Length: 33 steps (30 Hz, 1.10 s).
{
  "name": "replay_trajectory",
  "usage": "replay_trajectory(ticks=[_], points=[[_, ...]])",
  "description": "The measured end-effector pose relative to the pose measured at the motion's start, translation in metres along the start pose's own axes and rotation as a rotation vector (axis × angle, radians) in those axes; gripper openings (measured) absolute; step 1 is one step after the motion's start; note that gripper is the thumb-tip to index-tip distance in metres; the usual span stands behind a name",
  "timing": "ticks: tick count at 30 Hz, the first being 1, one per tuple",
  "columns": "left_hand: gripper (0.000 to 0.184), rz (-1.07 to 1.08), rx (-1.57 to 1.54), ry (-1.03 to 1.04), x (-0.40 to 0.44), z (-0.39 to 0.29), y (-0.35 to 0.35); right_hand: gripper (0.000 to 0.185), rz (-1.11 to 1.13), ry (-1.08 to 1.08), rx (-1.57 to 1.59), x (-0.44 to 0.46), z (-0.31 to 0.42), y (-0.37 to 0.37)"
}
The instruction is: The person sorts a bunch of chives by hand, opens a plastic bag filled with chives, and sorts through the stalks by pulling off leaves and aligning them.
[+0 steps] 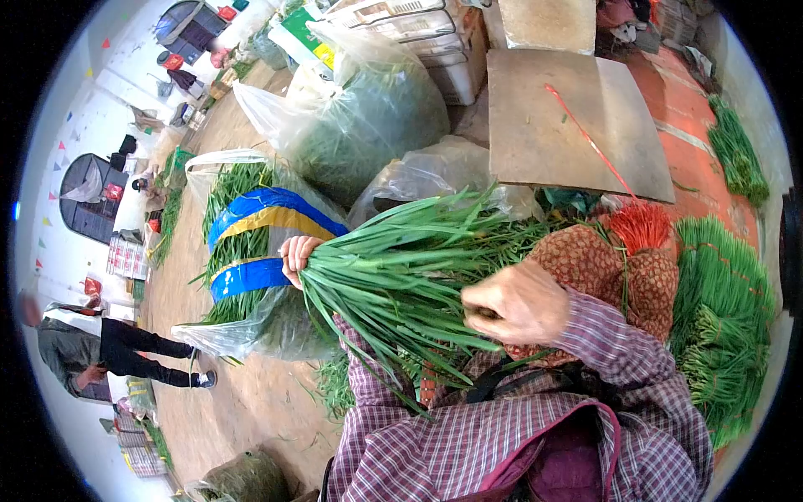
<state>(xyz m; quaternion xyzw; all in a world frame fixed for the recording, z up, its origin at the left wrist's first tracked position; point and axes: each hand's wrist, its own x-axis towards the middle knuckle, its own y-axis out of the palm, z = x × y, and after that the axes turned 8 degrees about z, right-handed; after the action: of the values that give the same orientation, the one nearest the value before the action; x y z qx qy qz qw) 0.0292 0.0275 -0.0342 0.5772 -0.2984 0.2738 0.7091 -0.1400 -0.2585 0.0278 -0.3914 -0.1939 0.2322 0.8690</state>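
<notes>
Green leaf bunch [381, 263]: gripped by L fingers [294, 250], fanning toward R fingers [479, 297]; latter curled, can't tell if pinching. Tech.: L grip snug w/o crushing, R touch light; blades prob. bruise easily.

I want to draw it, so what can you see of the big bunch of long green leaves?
The bunch of long, thin green leaves is gripped at its narrow end by the left hand and fans out wide from there. The leaves look smooth and fresh; some droop over the purple checked sleeve. The right hand, fingers curled, is at the spread side; I can't tell if it pinches any.
</notes>
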Motion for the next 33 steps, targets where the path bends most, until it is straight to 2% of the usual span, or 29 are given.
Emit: replay_trajectory(ticks=[1, 4, 5, 7, 10, 11, 14, 16, 19, 20, 22, 25, 28, 31, 33], points=[[0.013, 0.02, -0.013, -0.01, 0.002, 0.0, 0.002, 0.027, 0.067, -0.01, 0.017, -0.011, 0.003, -0.008], [0.013, 0.085, -0.052, -0.055, 0.004, 0.004, 0.008, 0.031, 0.03, -0.12, 0.121, -0.029, 0.007, -0.042], [0.013, 0.098, -0.063, -0.065, 0.005, 0.004, 0.011, 0.023, 0.003, -0.13, 0.184, -0.033, 0.006, -0.054], [0.014, 0.127, -0.081, -0.084, 0.007, 0.005, 0.013, 0.015, -0.295, -0.047, 0.355, -0.031, 0.007, -0.063], [0.014, 0.169, -0.105, -0.112, 0.006, 0.008, 0.017, 0.011, -0.483, 0.059, 0.217, -0.014, -0.001, -0.067], [0.015, 0.177, -0.109, -0.117, 0.007, 0.008, 0.017, 0.012, -0.46, 0.128, 0.242, -0.009, -0.006, -0.067], [0.016, 0.158, -0.092, -0.097, 0.009, 0.011, 0.023, 0.017, -0.462, 0.023, 0.081, 0.006, -0.031, -0.056], [0.016, 0.161, -0.082, -0.102, 0.01, 0.013, 0.025, 0.019, -0.355, 0.113, 0.239, 0.014, -0.028, -0.054], [0.015, 0.152, -0.067, -0.1, 0.008, 0.018, 0.028, 0.021, -0.269, 0.11, 0.167, 0.025, -0.029, -0.047], [0.015, 0.111, -0.071, -0.034, 0.006, 0.02, 0.028, 0.02, -0.22, 0.132, 0.158, 0.028, -0.029, -0.045], [0.015, 0.068, -0.075, 0.032, 0.006, 0.02, 0.026, 0.019, -0.235, 0.086, 0.092, 0.037, -0.033, -0.036], [0.015, 0.072, -0.066, 0.023, 0.006, 0.021, 0.023, 0.017, -0.3, 0.017, -0.029, 0.045, -0.033, -0.026], [0.014, 0.079, -0.081, -0.017, 0.006, 0.022, 0.018, 0.016, -0.569, -0.04, 0.318, 0.053, -0.036, -0.02], [0.014, 0.085, -0.092, -0.037, 0.004, 0.021, 0.016, 0.016, -0.716, 0.112, 0.77, 0.045, -0.045, -0.032], [0.014, 0.088, -0.096, -0.045, 0.005, 0.02, 0.016, 0.02, -0.812, -0.02, 0.742, 0.03, -0.043, -0.046]])
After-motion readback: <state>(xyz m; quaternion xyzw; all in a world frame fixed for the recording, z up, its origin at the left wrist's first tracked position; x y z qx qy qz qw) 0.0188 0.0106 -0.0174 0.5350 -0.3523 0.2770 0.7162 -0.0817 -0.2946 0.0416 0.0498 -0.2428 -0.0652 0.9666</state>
